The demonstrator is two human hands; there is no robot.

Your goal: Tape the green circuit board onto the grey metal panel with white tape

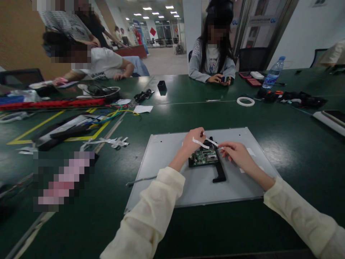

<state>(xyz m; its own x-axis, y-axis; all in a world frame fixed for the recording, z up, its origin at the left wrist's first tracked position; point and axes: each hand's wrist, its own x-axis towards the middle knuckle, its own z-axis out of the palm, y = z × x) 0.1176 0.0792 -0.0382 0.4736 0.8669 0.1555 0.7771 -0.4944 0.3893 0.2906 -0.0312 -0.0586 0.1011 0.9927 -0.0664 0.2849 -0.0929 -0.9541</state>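
A strip of white tape (pixel 211 141) is stretched between my two hands. My left hand (pixel 192 144) pinches its far left end, and my right hand (pixel 237 154) pinches its right end. A second white strip (pixel 199 143) hangs at the back of my left hand. Beneath the hands, a green circuit board (pixel 203 157) sits in a black bracket (pixel 220 172) with an arm pointing toward me. The bracket lies on a pale rectangular panel (pixel 194 192). My left hand hides part of the board's upper left. Short tape pieces (pixel 250 152) show beside my right hand.
A grey cable (pixel 140 180) runs off the panel's left side. Crumpled tape (pixel 115 142), wires and a red power strip (pixel 54 104) crowd the left. A tape roll (pixel 245 101), water bottle (pixel 274 73) and black box (pixel 161 86) stand farther back. People sit across the table.
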